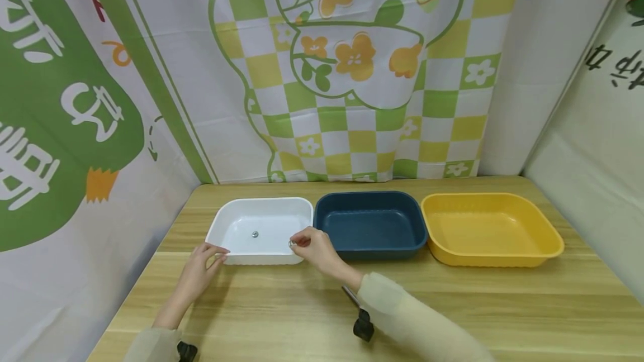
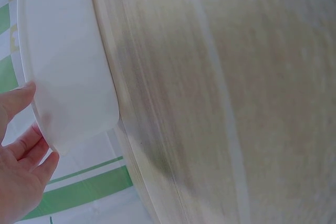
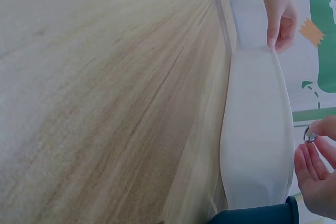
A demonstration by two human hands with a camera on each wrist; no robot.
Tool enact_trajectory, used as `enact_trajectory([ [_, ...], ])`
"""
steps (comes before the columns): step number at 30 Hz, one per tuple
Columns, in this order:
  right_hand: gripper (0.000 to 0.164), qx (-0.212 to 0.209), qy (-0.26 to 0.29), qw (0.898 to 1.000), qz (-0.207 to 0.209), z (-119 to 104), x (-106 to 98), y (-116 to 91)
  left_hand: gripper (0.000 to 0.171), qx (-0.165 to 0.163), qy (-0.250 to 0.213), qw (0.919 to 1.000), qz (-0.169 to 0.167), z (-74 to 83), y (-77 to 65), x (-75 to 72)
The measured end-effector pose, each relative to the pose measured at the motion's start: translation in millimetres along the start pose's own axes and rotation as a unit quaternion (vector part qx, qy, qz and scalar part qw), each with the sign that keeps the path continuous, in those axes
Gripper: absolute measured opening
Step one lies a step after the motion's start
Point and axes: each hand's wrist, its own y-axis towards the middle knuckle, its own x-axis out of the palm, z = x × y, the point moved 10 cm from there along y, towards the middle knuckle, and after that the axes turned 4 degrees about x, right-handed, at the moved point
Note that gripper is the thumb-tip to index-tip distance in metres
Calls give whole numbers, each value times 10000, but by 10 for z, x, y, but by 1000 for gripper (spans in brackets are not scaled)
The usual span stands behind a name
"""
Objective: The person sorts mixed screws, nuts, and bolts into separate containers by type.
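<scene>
My left hand [image 1: 197, 272] holds the white plastic tray [image 1: 259, 260] at its front left corner. In the left wrist view the thumb lies over the rim and the other fingers are below it outside. My right hand [image 1: 318, 250] pinches a small shiny metal ring-like piece [image 3: 310, 135] between thumb and fingertips, above the tray's front right corner. Its exact kind I cannot tell. Another small metal piece [image 1: 255, 234] lies on the tray's floor, left of the middle.
A dark blue tray [image 1: 369, 255] stands right beside the white one, with a yellow tray [image 1: 490, 260] at its right. All three line the back of the wooden table [image 1: 282, 317]. Printed cloth [image 1: 352, 144] hangs behind and at the sides.
</scene>
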Motion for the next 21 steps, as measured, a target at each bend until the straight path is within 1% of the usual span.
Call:
enact_trajectory([
  [5, 11, -16, -14, 10000, 60, 20, 11, 18, 11, -62, -26, 10000, -46, -5, -3, 4],
  [11, 14, 5, 64, 10000, 15, 14, 13, 1, 11, -142, -25, 9998, -115, -15, -13, 14],
  [17, 15, -35, 165, 9998, -48, -38, -39, -45, 10, -111, -20, 9999, -92, -8, -7, 13],
  [21, 15, -31, 126, 9998, -154, -53, -77, -87, 9, -165, -30, 9998, -137, -15, 0, 20],
])
